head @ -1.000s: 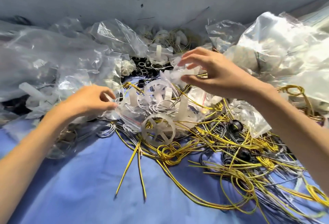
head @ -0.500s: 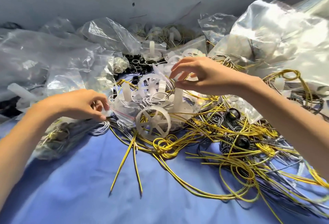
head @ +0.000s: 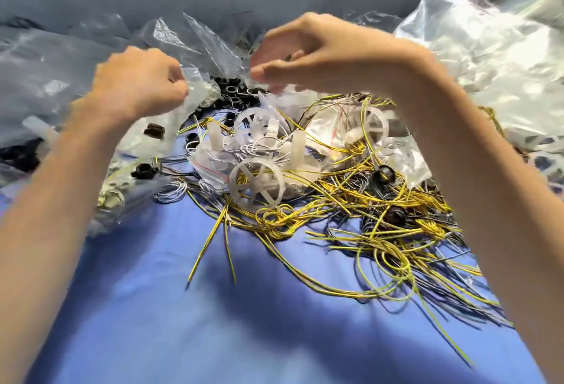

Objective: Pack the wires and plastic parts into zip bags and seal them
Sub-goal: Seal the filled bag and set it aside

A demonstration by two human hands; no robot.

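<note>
glossy plastic bags (head: 488, 57), matt blue cloth (head: 213, 322)

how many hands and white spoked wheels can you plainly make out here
hands: 2 (left hand, gripping a clear bag; right hand)
white spoked wheels: 3
total: 5
more wheels may be hidden under the bags
</note>
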